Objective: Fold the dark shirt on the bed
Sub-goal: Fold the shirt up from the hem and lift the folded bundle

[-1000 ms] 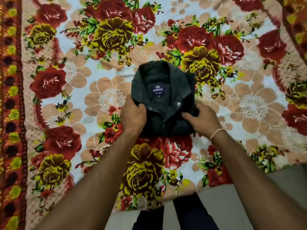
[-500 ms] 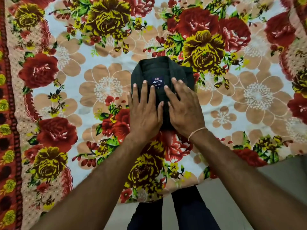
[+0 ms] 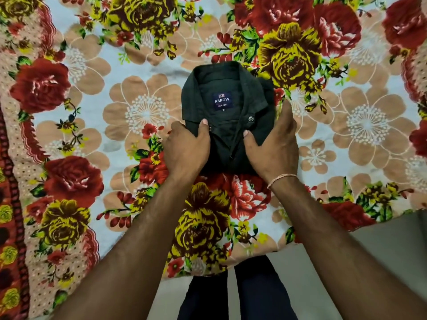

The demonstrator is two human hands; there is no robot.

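Observation:
The dark shirt [image 3: 227,114] lies folded into a small rectangle in the middle of the flowered bedspread [image 3: 120,116], collar away from me, with a blue brand label showing inside the neck. My left hand [image 3: 184,150] clasps its left edge, thumb on top of the cloth and fingers tucked under the side. My right hand [image 3: 275,146] holds the right edge the same way, thumb on the front panel near the buttons. The lower corners of the shirt are hidden beneath both hands.
The bedspread's near edge [image 3: 254,255] hangs just in front of my legs in dark trousers [image 3: 233,294]. Grey floor [image 3: 381,248] shows at the lower right. A red patterned border [image 3: 11,204] runs down the bed's left side.
Half a second ago both palms lay flat on top of the shirt. They have slid apart to its left and right edges and now grip the sides.

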